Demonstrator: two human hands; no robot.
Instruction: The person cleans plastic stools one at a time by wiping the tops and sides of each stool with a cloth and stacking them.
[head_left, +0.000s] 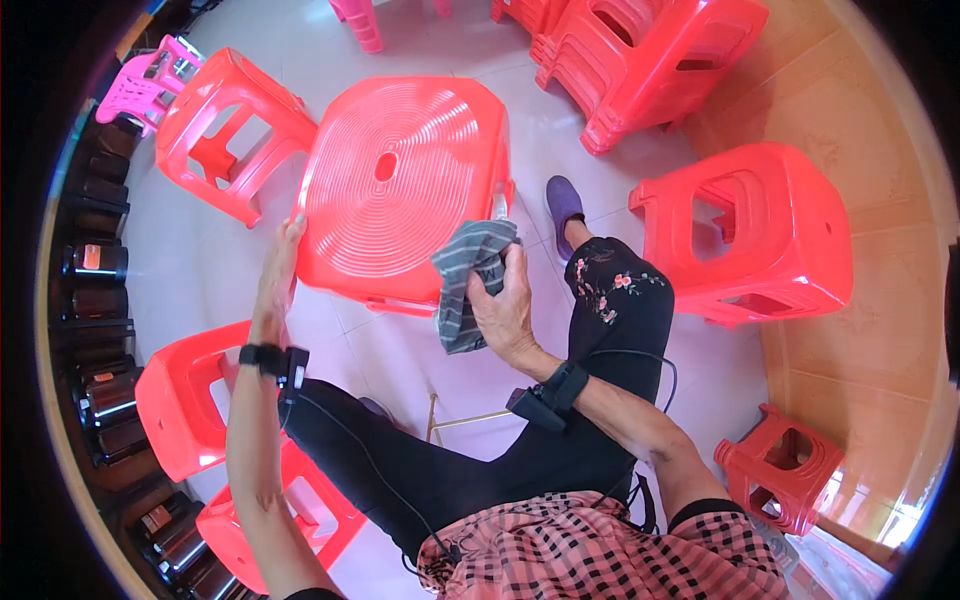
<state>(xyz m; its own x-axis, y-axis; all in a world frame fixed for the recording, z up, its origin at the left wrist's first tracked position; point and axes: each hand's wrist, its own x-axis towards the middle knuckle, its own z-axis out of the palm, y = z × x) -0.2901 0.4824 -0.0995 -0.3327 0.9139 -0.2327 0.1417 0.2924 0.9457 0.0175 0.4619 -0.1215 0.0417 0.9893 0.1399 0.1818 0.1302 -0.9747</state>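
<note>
In front of me is a red plastic stool point(345, 200), its square top marked with concentric rings and a small oval hole. My left hand point(282, 265) holds the stool at its left edge; part of the fingers is hidden against the side. A grey striped cloth point(460, 300) is bunched in my right hand point(508, 308). The closed fingers press it at the stool's near right corner, where the cloth touches the side and hangs below the rim.
More red stools stand around me: upper left point(235, 130), right point(750, 235), lower left point(195, 400) and lower right point(785, 470). Stacked red stools point(640, 70) are at the upper right. A pink chair point(140, 85) stands far left, near shelves of dark jars point(105, 395). Wooden panelling point(850, 360) lines the right.
</note>
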